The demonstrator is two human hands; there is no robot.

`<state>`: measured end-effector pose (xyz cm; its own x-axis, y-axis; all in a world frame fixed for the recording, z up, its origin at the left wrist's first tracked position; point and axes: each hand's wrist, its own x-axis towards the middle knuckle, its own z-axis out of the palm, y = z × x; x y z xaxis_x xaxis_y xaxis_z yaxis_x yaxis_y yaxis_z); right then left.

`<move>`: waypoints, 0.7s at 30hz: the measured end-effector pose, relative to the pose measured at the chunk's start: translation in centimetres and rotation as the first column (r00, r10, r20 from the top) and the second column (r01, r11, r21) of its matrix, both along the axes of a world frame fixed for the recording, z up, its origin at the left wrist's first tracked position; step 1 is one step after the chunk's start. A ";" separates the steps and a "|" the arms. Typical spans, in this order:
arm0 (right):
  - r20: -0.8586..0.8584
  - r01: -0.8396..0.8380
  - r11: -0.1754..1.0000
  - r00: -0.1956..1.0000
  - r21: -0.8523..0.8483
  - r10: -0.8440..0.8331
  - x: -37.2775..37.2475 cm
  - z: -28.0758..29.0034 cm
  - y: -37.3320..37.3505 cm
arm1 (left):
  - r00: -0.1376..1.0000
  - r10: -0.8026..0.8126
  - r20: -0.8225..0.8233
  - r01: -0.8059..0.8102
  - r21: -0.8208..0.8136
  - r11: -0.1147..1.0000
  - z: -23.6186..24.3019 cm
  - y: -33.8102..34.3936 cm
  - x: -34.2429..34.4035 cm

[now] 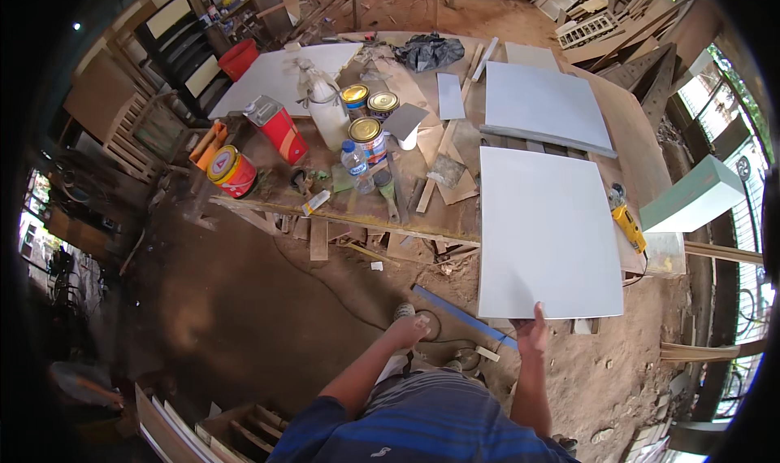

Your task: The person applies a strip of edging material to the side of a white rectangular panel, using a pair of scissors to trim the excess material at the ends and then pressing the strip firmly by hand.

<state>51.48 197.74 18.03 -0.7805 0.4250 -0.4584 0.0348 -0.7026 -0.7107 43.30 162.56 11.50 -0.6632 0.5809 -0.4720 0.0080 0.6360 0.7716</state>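
Note:
A white rectangular panel point(548, 231) rests partly on the workbench and sticks out over its front edge. My right hand point(531, 333) grips the panel's near edge, thumb on top and fingers underneath, out of sight. In front of my body, off the bench, my left hand point(408, 331) is closed with its fingers curled. What it holds, if anything, I cannot make out. Beyond the gripped panel lies a second white panel point(544, 101) with a grey edge. A yellow power tool point(629, 227) with a cord lies just right of the nearer panel.
The bench point(422, 227) bears paint cans point(368, 138), a red metal can point(280, 130), a red-yellow bucket point(231, 172), a water bottle point(356, 164), a brush point(386, 188) and wood scraps. A pale green-white block point(691, 195) stands at right. A blue strip point(463, 315) and a cable cross the dirt floor.

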 end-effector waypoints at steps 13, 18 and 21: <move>0.003 0.211 0.818 0.968 0.535 -0.252 -20.2 31.3 1.7 | 0.987 -0.150 0.058 0.130 0.268 0.955 2.9 3.8 -13.7; 0.071 0.162 0.735 0.959 0.658 -0.275 -24.0 34.8 1.7 | 0.971 -0.240 0.014 0.225 0.302 0.926 4.8 5.7 -16.8; 0.090 0.162 0.719 0.950 0.676 -0.298 -24.7 35.3 1.4 | 0.965 -0.260 0.046 0.229 0.343 0.911 6.2 6.6 -17.8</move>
